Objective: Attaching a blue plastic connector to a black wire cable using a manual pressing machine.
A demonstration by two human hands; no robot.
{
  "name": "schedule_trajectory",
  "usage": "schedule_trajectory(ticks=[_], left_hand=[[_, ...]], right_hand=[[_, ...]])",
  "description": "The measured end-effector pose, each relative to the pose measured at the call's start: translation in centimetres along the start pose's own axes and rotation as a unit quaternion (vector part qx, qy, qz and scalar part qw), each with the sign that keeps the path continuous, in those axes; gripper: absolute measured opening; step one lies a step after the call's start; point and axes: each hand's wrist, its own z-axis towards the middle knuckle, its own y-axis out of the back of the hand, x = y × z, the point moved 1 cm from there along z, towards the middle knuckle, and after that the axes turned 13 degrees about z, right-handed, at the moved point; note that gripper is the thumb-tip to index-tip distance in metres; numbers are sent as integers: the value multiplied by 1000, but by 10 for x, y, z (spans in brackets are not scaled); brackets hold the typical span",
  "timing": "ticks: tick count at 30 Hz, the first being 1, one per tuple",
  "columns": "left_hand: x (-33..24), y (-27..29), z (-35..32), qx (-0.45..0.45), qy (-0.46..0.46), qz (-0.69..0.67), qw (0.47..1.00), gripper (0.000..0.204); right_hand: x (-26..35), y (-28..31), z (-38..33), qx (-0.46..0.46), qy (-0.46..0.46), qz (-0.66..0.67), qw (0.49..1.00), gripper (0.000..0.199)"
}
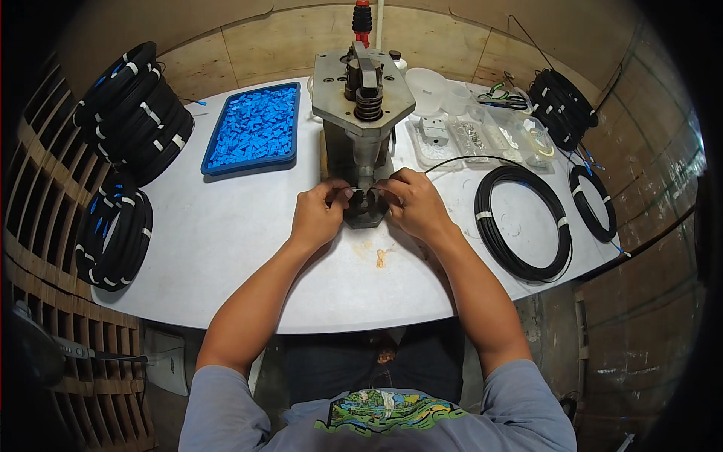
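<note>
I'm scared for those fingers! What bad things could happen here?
Both the left hand and right hand pinch something small right at the base of the metal press, so fingers might get squeezed if it came down. The thin black cable running to the right hand could also snag or tug on the coil.

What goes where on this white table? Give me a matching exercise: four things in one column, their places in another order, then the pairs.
Things:
1. blue tray of small blue parts
2. single black cable coil
3. metal press
4. clear plastic trays

Places:
A. table's middle, right above both hands
B. left of the press
C. flat on the table, right of the right hand
D. behind that coil, right of the press

Pairs: 1-B, 2-C, 3-A, 4-D
</note>
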Motion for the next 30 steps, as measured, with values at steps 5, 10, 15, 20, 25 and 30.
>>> schedule_trajectory(ticks=[5, 10, 15, 20, 25, 30], left_hand=[[-2, 1, -1, -3, 2, 5, 1000, 17], [-3, 1, -1, -4, 5, 5, 1000, 18], [-5, 2, 0, 0, 1, 5, 1000, 18], [-1, 1, 0, 0, 1, 1, 1000, 19], [0, 1, 1, 2, 2, 12, 1000, 19], [-1, 1, 0, 2, 8, 11, 1000, 19]], right_hand=[[-1, -1, 0, 0, -2, 3, 1000, 28], [0, 1, 1, 3, -1, 2, 1000, 28], [-2, 0, 0, -4, 5, -1, 1000, 28], [0, 0, 0, -4, 1, 1, 1000, 27], [-1, -1, 0, -10, 10, 8, 1000, 26], [0, -1, 0, -7, 1, 5, 1000, 25]])
